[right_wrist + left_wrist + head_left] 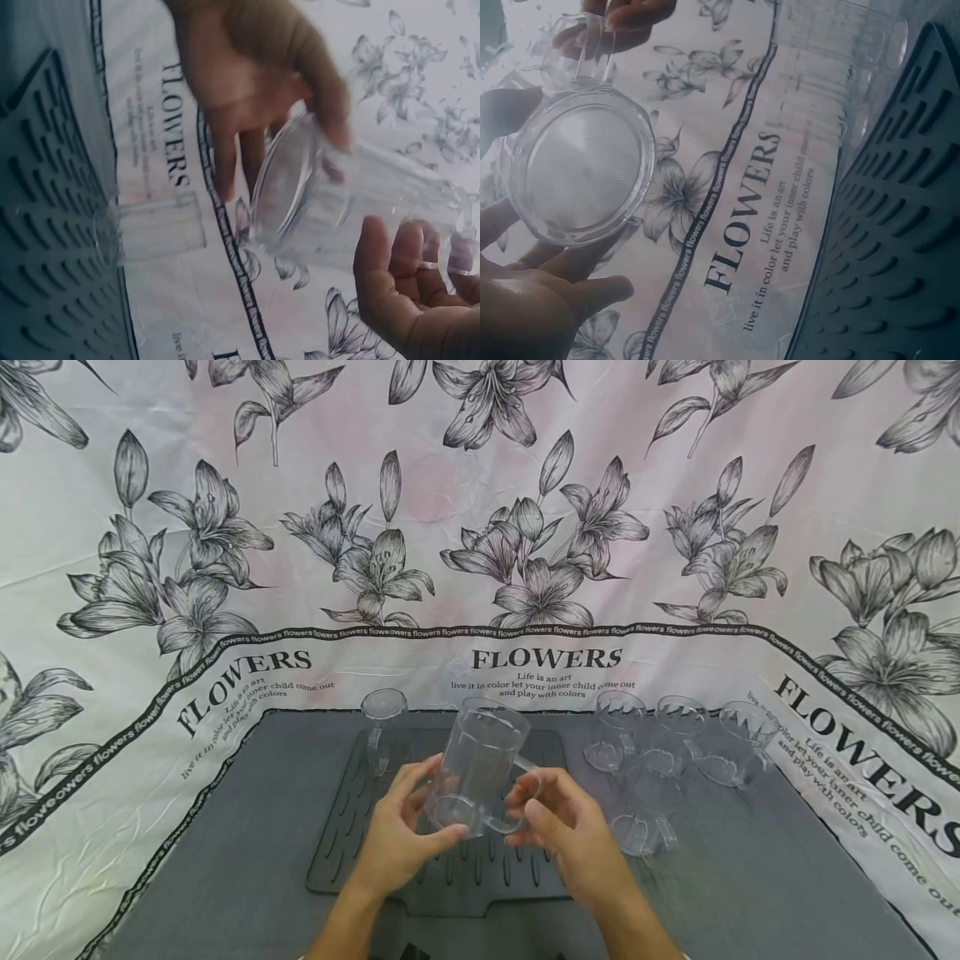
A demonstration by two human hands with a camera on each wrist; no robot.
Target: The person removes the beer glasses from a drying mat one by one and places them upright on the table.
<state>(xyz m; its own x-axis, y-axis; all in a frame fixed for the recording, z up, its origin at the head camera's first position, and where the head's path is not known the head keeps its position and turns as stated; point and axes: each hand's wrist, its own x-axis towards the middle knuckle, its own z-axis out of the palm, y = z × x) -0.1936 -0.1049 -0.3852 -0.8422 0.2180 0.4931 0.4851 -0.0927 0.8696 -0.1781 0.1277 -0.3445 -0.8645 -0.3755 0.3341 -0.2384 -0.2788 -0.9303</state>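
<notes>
A clear mug (483,752) is held tilted in the air above the dark drying mat (442,906). My left hand (401,831) grips it around its lower part, thumb near the base. At the mug's handle, my right hand (566,827) has its fingers curled and holds on from the right. The left wrist view shows the mug's round base (585,169) facing the camera. In the right wrist view, both the left hand (255,82) and the right hand (412,292) are at the mug.
Another clear mug (384,735) stands on the mat's far left part. Several clear mugs (678,735) are grouped on the grey table (750,877) to the right of the mat. A white flower-printed cloth (420,668) rises behind and around the table.
</notes>
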